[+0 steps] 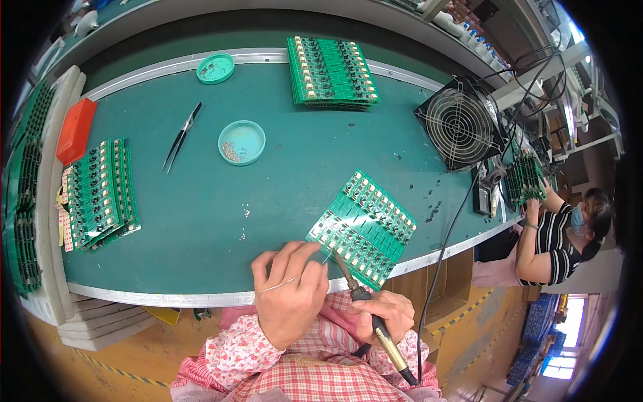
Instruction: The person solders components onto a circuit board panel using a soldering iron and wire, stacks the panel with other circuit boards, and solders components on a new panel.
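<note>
A green circuit board panel (367, 228) with rows of white and black parts lies at an angle near the table's front edge. My right hand (394, 313) is closed round the handle of a soldering iron (390, 347), whose tip is at the panel's near left edge. In my left hand (289, 298) a thin solder wire (280, 285) is pinched, running across the fingers toward that tip. The left fingertips are at the panel's left corner. Whether tip and wire touch is too small to tell.
Stacked green boards stand at the back (331, 74) and left (104, 194). Around them are two teal dishes (242, 142) of small parts, tweezers (181, 139) and a red box (76, 130). A black fan (459, 120) and the iron's cord (439, 261) are on the right. A co-worker (556, 241) handles boards beyond.
</note>
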`<state>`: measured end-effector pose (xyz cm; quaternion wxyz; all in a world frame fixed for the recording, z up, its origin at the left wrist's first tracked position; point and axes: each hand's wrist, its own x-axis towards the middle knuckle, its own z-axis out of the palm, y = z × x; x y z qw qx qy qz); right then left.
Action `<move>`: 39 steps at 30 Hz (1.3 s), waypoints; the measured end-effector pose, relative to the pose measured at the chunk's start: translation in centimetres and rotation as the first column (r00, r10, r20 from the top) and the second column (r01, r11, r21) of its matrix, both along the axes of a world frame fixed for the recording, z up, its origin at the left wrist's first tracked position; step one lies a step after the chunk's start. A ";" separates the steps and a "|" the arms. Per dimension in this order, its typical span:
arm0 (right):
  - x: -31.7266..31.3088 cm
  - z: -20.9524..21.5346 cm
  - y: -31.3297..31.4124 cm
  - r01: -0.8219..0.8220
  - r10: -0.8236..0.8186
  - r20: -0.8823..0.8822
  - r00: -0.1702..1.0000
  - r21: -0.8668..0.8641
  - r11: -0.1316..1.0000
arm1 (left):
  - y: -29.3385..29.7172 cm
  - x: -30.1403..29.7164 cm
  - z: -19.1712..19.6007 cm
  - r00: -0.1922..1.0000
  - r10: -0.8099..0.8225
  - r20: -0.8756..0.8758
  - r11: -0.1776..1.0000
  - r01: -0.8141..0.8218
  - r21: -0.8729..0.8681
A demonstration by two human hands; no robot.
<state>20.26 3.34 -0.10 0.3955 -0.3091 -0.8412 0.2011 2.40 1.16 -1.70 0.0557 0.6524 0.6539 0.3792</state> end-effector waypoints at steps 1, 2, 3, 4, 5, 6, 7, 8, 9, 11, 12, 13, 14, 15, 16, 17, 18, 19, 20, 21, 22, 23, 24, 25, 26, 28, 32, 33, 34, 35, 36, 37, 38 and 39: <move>0.0 0.0 0.0 0.007 -0.007 0.002 1.000 0.003 1.000 | 0.0 0.0 0.0 1.000 -0.001 0.000 1.000 0.001 0.000; -0.1 0.1 0.0 0.009 -0.009 0.003 1.000 0.004 1.000 | 0.0 0.0 0.1 1.000 -0.005 0.005 1.000 0.005 -0.001; -0.1 0.1 0.0 0.004 -0.005 0.017 1.000 0.020 1.000 | 0.0 0.0 0.1 1.000 -0.007 0.007 1.000 0.007 -0.004; -0.2 0.1 0.1 0.000 -0.001 0.032 0.999 0.037 0.999 | -0.1 -0.1 0.0 1.000 -0.008 0.006 1.000 0.008 -0.005; -0.2 0.2 0.1 0.000 -0.001 0.031 1.000 0.036 0.999 | -0.1 -0.1 0.0 1.000 -0.008 0.008 1.000 0.008 -0.005; -0.2 0.4 0.2 -0.026 0.021 0.089 0.996 0.061 0.998 | -0.1 -0.2 0.0 1.000 -0.010 0.011 1.000 0.010 -0.004; -0.1 0.5 0.3 -0.054 0.042 0.147 0.988 0.084 0.995 | -0.1 -0.2 0.0 1.000 -0.011 0.011 1.000 0.011 -0.003; -0.1 0.5 0.2 -0.054 0.041 0.147 0.988 0.084 0.995 | -0.1 -0.1 0.0 1.000 -0.011 0.014 1.000 0.011 -0.003; -0.2 0.4 0.2 -0.046 0.035 0.128 0.991 0.079 0.996 | -0.1 -0.2 0.0 1.000 -0.009 0.015 1.000 0.009 -0.003; -0.1 0.2 0.2 -0.041 0.033 0.108 0.994 0.074 0.996 | -0.1 -0.2 -0.1 1.000 -0.004 0.014 1.000 0.004 -0.002; 0.1 0.3 0.2 -0.020 0.018 0.060 0.998 0.027 0.999 | 0.0 -0.1 -0.1 1.000 -0.005 0.017 1.000 0.005 0.003; 0.2 0.4 0.2 -0.002 0.002 0.013 1.000 -0.020 1.000 | 0.0 -0.1 0.0 1.000 -0.006 0.020 1.000 0.006 0.004; 0.4 0.1 0.2 -0.010 0.010 -0.041 0.999 -0.007 1.000 | 0.0 -0.1 0.0 1.000 -0.005 0.023 1.000 0.005 0.008; 0.4 0.0 0.2 -0.010 0.009 -0.042 0.999 -0.008 1.000 | 0.0 -0.1 0.0 1.000 -0.004 0.023 1.000 0.004 0.009; 0.4 -0.2 0.2 -0.004 0.004 -0.068 0.998 0.008 1.000 | 0.0 -0.1 0.0 1.000 -0.004 0.023 1.000 0.004 0.008; 0.4 -0.2 0.2 0.003 0.000 -0.095 0.995 0.024 1.000 | 0.1 0.0 -0.1 1.000 -0.003 0.021 1.000 0.003 0.006; 0.3 -0.3 0.2 0.002 0.000 -0.095 0.995 0.024 1.000 | 0.1 -0.1 -0.1 1.000 -0.001 0.020 1.000 0.001 0.004; 0.2 -0.3 0.2 -0.003 0.003 -0.081 0.997 0.003 1.000 | 0.1 -0.1 -0.1 1.000 -0.001 0.020 1.000 0.001 0.004; 0.1 -0.3 0.2 -0.008 0.006 -0.068 0.998 -0.018 1.000 | 0.1 -0.1 -0.1 1.000 0.001 0.015 1.000 -0.001 0.000; 0.0 -0.2 0.1 -0.009 0.008 -0.067 0.998 -0.019 1.000 | 0.1 -0.1 0.0 1.000 0.005 0.009 1.000 -0.005 -0.005; -0.1 0.1 0.1 -0.003 0.002 -0.040 0.999 -0.023 1.000 | 0.1 -0.1 0.0 1.000 0.006 0.010 1.000 -0.006 -0.006; -0.1 0.2 0.0 0.003 -0.003 -0.012 1.000 -0.027 1.000 | 0.1 0.0 0.0 1.000 0.010 0.006 1.000 -0.010 -0.006; -0.2 0.2 0.1 0.001 -0.002 -0.013 1.000 -0.029 1.000 | 0.0 0.0 0.0 1.000 0.014 0.000 1.000 -0.014 -0.008; -0.2 0.2 0.0 -0.005 0.005 0.031 1.000 0.010 1.000 | -0.1 0.0 -0.1 1.000 0.015 -0.001 1.000 -0.015 -0.010; -0.3 0.1 0.0 -0.013 0.010 0.075 0.997 0.049 0.999 | -0.2 0.0 -0.1 1.000 0.016 -0.003 1.000 -0.016 -0.012; -0.5 0.4 0.0 -0.028 0.013 0.131 0.991 0.113 0.993 | -0.2 0.0 -0.1 1.000 0.015 -0.002 1.000 -0.015 -0.009; -0.6 0.0 -0.2 -0.053 0.000 0.212 0.977 0.244 0.968 | -0.1 0.0 -0.2 1.000 0.001 0.009 1.000 -0.001 -0.010; -0.5 0.4 -0.3 -0.074 0.008 0.264 0.964 0.241 0.968 | -0.1 -0.1 0.0 1.000 0.002 0.009 1.000 -0.002 -0.004; -0.6 0.7 -0.3 -0.074 0.005 0.263 0.965 0.250 0.966 | -0.2 -0.2 0.1 1.000 0.002 0.008 1.000 -0.002 0.005; -0.8 1.0 -0.2 -0.060 0.007 0.254 0.967 0.204 0.977 | -0.3 -0.3 0.2 1.000 0.004 0.017 1.000 -0.004 0.009; -0.9 1.1 -0.1 -0.046 0.008 0.243 0.970 0.151 0.987 | -0.3 -0.3 0.2 1.000 0.004 0.025 1.000 -0.005 0.008; -0.9 1.1 0.2 -0.046 0.008 0.239 0.971 0.154 0.987 | -0.2 -0.4 0.1 1.000 0.005 0.022 1.000 -0.005 0.011; -0.8 1.1 0.6 -0.037 0.017 0.179 0.984 0.107 0.994 | -0.2 -0.5 0.0 1.000 0.003 0.026 1.000 -0.004 0.017; -0.5 1.3 0.9 -0.026 0.018 0.122 0.992 0.067 0.997 | 0.0 -0.6 -0.1 0.999 -0.003 0.035 1.000 0.002 0.030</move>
